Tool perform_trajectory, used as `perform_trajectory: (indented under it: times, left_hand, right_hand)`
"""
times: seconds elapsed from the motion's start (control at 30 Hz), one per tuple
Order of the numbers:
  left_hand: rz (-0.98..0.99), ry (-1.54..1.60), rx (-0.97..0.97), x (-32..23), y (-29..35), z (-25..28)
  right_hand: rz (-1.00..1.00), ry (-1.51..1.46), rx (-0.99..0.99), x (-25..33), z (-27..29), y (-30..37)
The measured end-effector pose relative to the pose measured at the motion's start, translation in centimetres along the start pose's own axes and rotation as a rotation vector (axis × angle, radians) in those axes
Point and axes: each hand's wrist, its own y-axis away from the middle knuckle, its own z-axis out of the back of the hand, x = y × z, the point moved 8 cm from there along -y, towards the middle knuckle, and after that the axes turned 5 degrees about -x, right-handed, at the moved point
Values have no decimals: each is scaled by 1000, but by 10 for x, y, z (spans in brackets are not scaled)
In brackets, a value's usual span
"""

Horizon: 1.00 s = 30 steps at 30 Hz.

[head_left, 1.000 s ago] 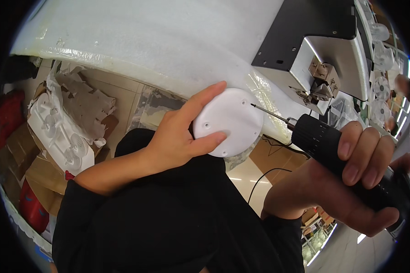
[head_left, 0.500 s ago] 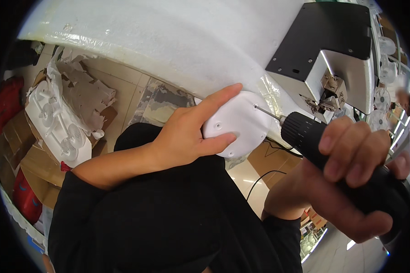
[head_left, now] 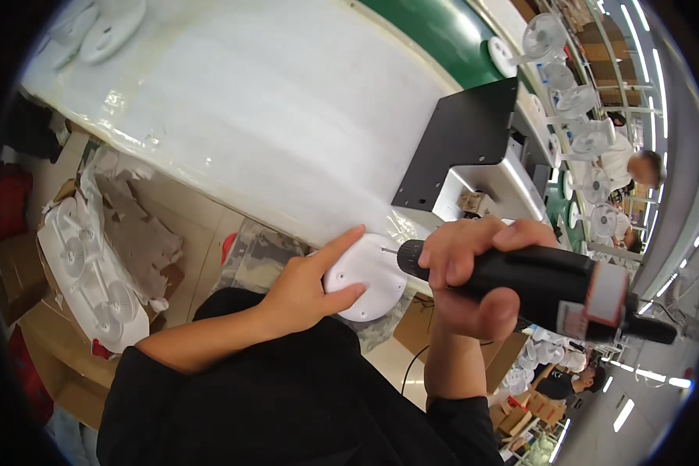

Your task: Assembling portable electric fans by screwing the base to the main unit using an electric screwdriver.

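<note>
My left hand grips a round white plastic base by its left edge, thumb lying across its face and fingers along the far rim. Several small holes dot the base, which is held near the table's front edge above my lap. A black electric screwdriver is wrapped in my right hand, tilted nearly level from the right. Its thin bit reaches the hole near the base's upper right rim. Whether a screw sits there is too small to tell.
A black and silver box-shaped machine stands on the white-covered table. Beyond runs a green conveyor with several small white fans. White fan parts lie in a carton at left. People are at far right.
The view has tilted, bringing the conveyor, fans and people into sight. Base and hands sit lower and further left in the picture. The bit stays at the base's upper right hole.
</note>
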Motion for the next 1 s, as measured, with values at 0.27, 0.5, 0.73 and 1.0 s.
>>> perform_trajectory:
  times: [0.27, 0.5, 0.73, 1.0]
  left_hand:
    - [-255, -11, -113, -10, 5, -9]
    - [258, 597, -149, 3, 28, -12]
    - [508, 1336, 18, 20, 51, -27]
    - [580, 1397, 90, 32, 63, -34]
  right_hand:
    - [292, -1, 186, 43, 18, 13]
    - [242, 75, -116, 59, 87, -7]
    - [288, 371, -390, 58, 101, -2]
    - [301, 331, -429, 52, 105, 10]
